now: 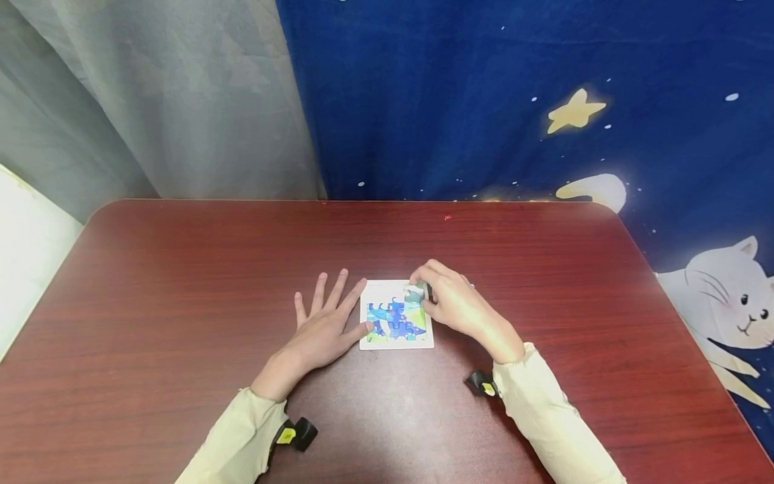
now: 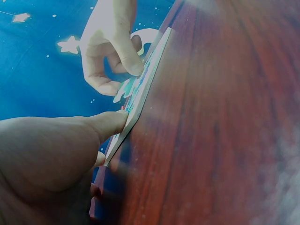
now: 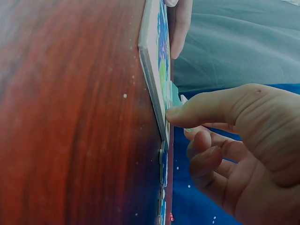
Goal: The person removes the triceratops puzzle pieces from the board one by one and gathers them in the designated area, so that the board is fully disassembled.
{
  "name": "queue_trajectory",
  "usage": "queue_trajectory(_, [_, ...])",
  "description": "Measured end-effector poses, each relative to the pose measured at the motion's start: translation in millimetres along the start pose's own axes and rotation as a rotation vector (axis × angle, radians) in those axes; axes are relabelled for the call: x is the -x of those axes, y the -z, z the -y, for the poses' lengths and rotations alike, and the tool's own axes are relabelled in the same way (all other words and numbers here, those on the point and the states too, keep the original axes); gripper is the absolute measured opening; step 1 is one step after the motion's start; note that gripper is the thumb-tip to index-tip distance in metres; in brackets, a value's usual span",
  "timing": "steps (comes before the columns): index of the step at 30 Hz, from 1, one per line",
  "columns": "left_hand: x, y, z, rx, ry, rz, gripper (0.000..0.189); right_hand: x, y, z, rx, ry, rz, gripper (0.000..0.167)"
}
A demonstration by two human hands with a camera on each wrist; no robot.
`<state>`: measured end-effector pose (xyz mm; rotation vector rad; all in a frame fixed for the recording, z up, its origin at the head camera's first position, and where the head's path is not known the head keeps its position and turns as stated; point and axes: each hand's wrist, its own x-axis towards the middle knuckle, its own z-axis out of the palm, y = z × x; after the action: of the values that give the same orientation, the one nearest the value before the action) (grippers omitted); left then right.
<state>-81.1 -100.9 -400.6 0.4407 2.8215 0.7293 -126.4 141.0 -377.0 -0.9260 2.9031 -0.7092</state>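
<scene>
A small jigsaw puzzle in a white frame [image 1: 387,346] lies on the table, its assembled part a blue, green and white picture [image 1: 396,323]. My left hand [image 1: 326,336] rests flat at the frame's left side, fingers spread. Its thumb presses the lower left of the puzzle and its index fingertip is at the top left corner. Over the top right corner, my right hand [image 1: 456,302] pinches a teal and white puzzle piece [image 1: 414,296] between thumb and fingers. In the left wrist view that piece [image 2: 123,90] stands tilted above the frame's surface.
Several loose puzzle pieces [image 3: 163,168] lie on the table just past the frame, mostly hidden by the right hand in the head view. The dark red wooden table [image 1: 181,302] ends at a grey curtain [image 1: 230,101] and a blue starry curtain [image 1: 435,101].
</scene>
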Motion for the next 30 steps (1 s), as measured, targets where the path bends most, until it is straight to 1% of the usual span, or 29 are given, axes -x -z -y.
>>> queue_trajectory(6, [0.2, -0.5, 0.0, 0.004, -0.003, -0.001, 0.074, 1.3, -0.1, -0.8, 0.008, -0.004, -0.019, 0.033])
queue_trajectory(14, [0.3, -0.8, 0.1, -0.002, -0.003, -0.007, 0.074, 1.0, -1.0, -0.8, 0.014, -0.013, 0.005, 0.035])
queue_trajectory(19, [-0.6, -0.4, -0.1, -0.005, -0.003, -0.002, 0.074, 0.1, -0.3, -0.9, 0.018, -0.020, 0.000, 0.035])
queue_trajectory(24, [-1.2, 0.5, -0.2, -0.004, -0.006, -0.005, 0.073, -0.8, 1.2, -0.9, 0.053, -0.016, -0.011, 0.035])
queue_trajectory(30, [0.6, 0.0, -0.6, -0.001, -0.007, -0.006, 0.073, 0.4, 2.1, 0.8, 0.143, 0.002, 0.003, 0.033])
